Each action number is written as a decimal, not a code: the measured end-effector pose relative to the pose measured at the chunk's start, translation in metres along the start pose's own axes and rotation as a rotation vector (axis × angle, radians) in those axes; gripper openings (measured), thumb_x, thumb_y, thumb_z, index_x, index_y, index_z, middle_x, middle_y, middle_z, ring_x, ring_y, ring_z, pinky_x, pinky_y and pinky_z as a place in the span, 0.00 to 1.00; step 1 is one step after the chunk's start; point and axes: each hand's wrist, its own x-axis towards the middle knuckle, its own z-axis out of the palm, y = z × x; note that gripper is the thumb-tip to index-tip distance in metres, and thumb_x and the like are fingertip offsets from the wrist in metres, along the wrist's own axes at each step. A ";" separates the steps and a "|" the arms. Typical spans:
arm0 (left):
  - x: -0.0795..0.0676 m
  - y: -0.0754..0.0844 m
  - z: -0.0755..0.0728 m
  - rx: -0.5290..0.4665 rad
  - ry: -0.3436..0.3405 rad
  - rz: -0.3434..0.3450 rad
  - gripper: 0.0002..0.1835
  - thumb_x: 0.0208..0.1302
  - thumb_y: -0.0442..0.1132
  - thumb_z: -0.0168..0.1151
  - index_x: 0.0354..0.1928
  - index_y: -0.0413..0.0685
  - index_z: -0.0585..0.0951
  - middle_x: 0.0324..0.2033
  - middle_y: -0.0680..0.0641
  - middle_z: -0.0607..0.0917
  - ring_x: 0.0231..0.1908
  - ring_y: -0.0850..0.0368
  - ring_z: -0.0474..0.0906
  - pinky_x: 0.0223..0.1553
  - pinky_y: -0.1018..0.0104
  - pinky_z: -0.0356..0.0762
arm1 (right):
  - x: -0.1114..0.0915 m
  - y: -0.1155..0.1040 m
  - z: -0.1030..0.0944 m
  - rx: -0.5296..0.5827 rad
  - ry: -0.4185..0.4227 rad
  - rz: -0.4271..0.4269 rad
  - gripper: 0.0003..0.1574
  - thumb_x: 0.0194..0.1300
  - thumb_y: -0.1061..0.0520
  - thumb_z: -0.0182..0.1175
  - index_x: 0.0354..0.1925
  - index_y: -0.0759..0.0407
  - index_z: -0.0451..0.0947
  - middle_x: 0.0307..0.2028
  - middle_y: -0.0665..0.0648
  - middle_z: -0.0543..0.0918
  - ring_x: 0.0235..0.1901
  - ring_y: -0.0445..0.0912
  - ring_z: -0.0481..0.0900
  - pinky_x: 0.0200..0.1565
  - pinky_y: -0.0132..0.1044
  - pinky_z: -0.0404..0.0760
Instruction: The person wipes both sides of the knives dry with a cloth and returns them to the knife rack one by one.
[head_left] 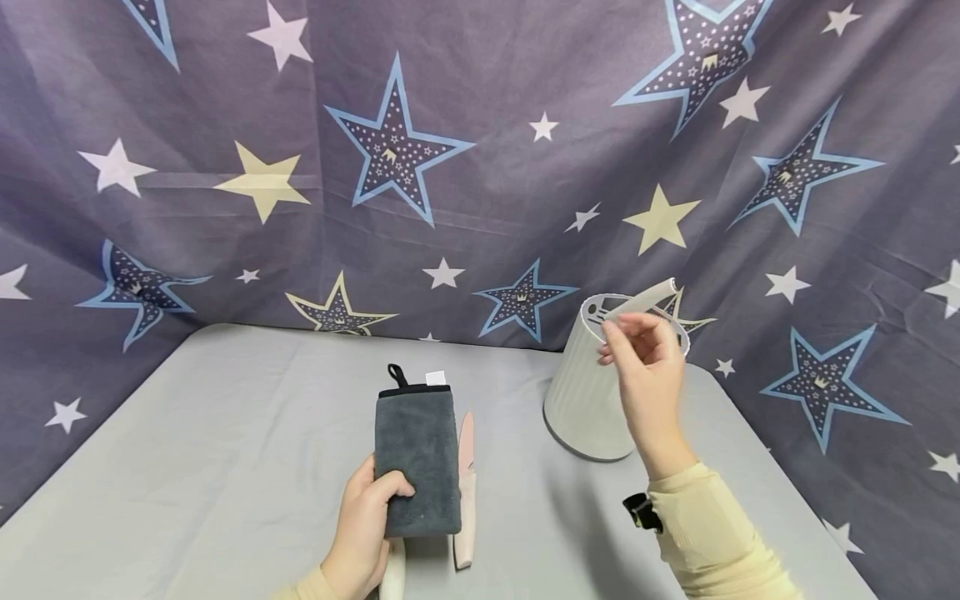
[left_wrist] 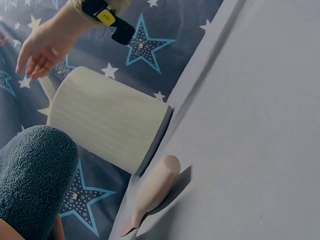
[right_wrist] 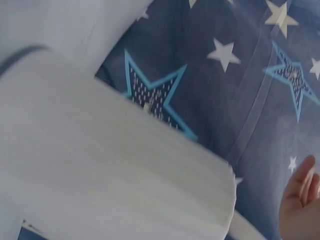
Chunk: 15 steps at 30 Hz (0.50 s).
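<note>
My left hand point(head_left: 365, 512) grips a folded dark grey cloth point(head_left: 417, 458), thumb on its front; the cloth has a black loop and a white tag at its top. Right beside it, a pink knife point(head_left: 466, 500) lies on the table, blade pointing away. A cream handle point(head_left: 392, 573) shows below the left hand; I cannot tell whether it is held. My right hand point(head_left: 651, 375), fingers loosely bent, hovers at the rim of a ribbed off-white holder point(head_left: 588, 400). From the holder's top leans a whitish handle point(head_left: 654, 295); in the right wrist view the hand point(right_wrist: 302, 205) is apart from it.
A pale grey cloth covers the table point(head_left: 187, 450). Behind and on both sides hangs a dark curtain point(head_left: 480, 100) printed with stars, close behind the holder. A black strap device point(head_left: 642, 511) sits at the right wrist.
</note>
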 end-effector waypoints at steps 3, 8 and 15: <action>0.000 0.000 -0.001 0.003 0.002 0.003 0.29 0.54 0.26 0.48 0.63 0.38 0.67 0.53 0.46 0.74 0.50 0.55 0.72 0.45 0.66 0.77 | -0.013 0.002 0.006 -0.056 -0.082 0.046 0.07 0.65 0.70 0.61 0.42 0.66 0.75 0.28 0.47 0.82 0.24 0.38 0.81 0.30 0.29 0.82; 0.001 0.000 -0.002 -0.009 0.007 0.021 0.28 0.56 0.26 0.48 0.62 0.40 0.67 0.51 0.48 0.75 0.48 0.57 0.74 0.44 0.65 0.78 | -0.035 0.008 0.015 -0.124 -0.191 0.140 0.08 0.65 0.70 0.60 0.43 0.73 0.74 0.27 0.51 0.84 0.25 0.39 0.82 0.32 0.31 0.84; 0.000 -0.002 -0.005 -0.066 -0.037 0.039 0.24 0.66 0.32 0.44 0.64 0.43 0.63 0.52 0.51 0.71 0.50 0.58 0.71 0.49 0.67 0.74 | -0.060 0.021 0.027 -0.189 -0.318 0.246 0.07 0.64 0.68 0.62 0.40 0.71 0.77 0.32 0.68 0.85 0.27 0.41 0.84 0.34 0.34 0.85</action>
